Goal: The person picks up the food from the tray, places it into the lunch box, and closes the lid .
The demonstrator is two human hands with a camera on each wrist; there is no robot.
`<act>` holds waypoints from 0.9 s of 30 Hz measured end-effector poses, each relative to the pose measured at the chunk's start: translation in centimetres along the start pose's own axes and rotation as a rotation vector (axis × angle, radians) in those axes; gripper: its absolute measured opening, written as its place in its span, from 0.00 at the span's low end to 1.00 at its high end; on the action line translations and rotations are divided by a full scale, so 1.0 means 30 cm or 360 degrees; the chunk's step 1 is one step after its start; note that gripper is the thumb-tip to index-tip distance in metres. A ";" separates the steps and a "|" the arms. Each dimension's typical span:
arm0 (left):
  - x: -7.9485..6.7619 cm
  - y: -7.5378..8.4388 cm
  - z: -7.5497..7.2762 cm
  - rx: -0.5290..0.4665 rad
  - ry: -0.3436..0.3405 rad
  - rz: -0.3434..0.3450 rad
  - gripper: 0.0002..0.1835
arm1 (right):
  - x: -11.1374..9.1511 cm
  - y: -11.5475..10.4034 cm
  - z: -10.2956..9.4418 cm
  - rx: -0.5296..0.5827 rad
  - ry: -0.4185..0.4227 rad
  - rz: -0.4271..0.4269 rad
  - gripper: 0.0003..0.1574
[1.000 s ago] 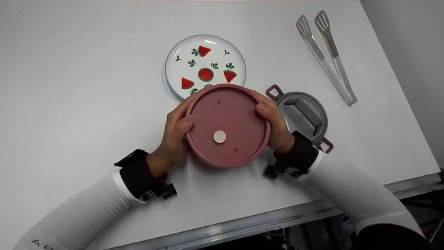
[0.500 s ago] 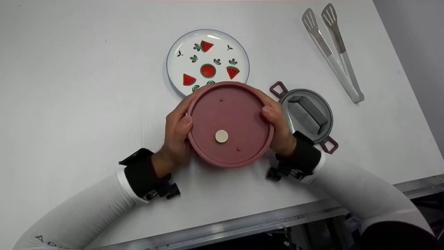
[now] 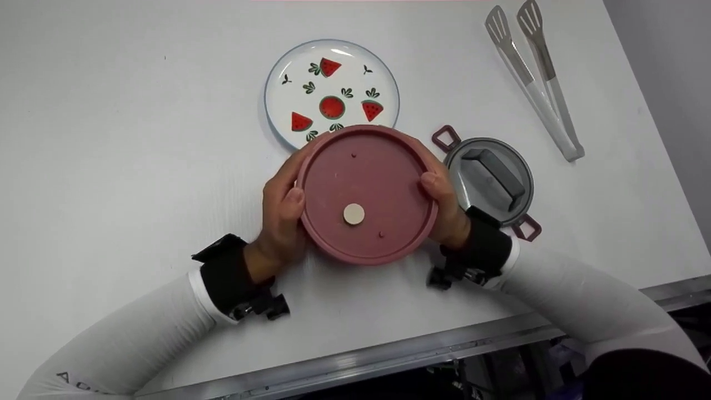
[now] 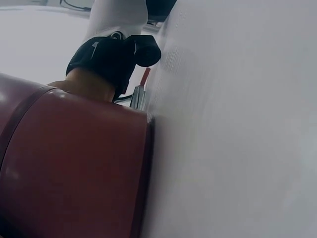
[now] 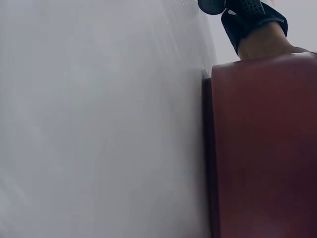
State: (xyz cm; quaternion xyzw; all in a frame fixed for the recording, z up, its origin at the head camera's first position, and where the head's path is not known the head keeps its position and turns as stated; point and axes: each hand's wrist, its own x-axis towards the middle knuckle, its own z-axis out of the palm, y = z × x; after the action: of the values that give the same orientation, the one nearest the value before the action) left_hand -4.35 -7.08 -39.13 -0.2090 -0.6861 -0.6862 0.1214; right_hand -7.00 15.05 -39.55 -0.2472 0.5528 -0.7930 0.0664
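A round dark-red container (image 3: 369, 191) with a recessed top and a small cream knob stands on the white table in the head view. My left hand (image 3: 283, 214) grips its left side, thumb at the rim. On the opposite side my right hand (image 3: 444, 205) holds it, the thumb lying over the rim. The fingers of both hands are mostly hidden behind the container. In the left wrist view the container's side (image 4: 74, 163) shows a seam around it, and its base lies at the tabletop. The right wrist view shows its smooth wall (image 5: 267, 148).
Behind the container lies a white plate (image 3: 344, 83) with watermelon pictures, partly overlapped by it. A small grey lidded pot (image 3: 472, 183) with dark-red handles stands just right of the right hand. Metal tongs (image 3: 547, 105) lie farther back right. The table's metal edge (image 3: 389, 355) runs along the front.
The head view has shifted a little, so the plate, pot and tongs appear slightly higher and farther right. Both hands keep their hold on the container, which stays in about the same place.
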 end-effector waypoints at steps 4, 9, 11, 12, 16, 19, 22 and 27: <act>-0.002 -0.009 -0.012 0.0072 -0.0058 -0.0062 0.37 | -0.010 -0.003 -0.019 -0.0063 -0.0047 0.0138 0.52; -0.003 0.005 -0.032 0.0100 -0.0187 -0.0236 0.36 | -0.036 -0.042 -0.046 -0.0248 -0.0070 0.0502 0.53; -0.005 0.018 -0.041 0.0051 -0.0240 -0.0317 0.35 | -0.041 -0.063 -0.053 -0.0336 -0.0089 0.0624 0.51; -0.005 0.024 -0.046 0.0018 -0.0271 -0.0358 0.35 | -0.042 -0.071 -0.056 -0.0369 -0.0097 0.0672 0.50; -0.005 0.044 -0.056 -0.0079 -0.0350 -0.0502 0.35 | -0.042 -0.097 -0.053 -0.0382 -0.0143 0.0790 0.48; -0.001 0.047 -0.053 -0.0126 -0.0361 -0.0507 0.36 | -0.042 -0.107 -0.042 -0.0310 -0.0096 0.0852 0.49; 0.005 0.042 -0.044 -0.0162 -0.0321 -0.0428 0.37 | -0.045 -0.111 -0.032 -0.0237 -0.0030 0.0854 0.51; 0.014 0.028 -0.022 -0.0234 -0.0244 -0.0324 0.39 | -0.054 -0.111 -0.024 -0.0185 -0.0013 0.0743 0.52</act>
State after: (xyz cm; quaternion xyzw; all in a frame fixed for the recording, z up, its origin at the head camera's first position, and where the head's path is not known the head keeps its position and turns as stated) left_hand -4.43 -7.72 -38.17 -0.1986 -0.6588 -0.7254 -0.0172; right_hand -5.39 17.54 -37.24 -0.1193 0.6395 -0.7220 0.2356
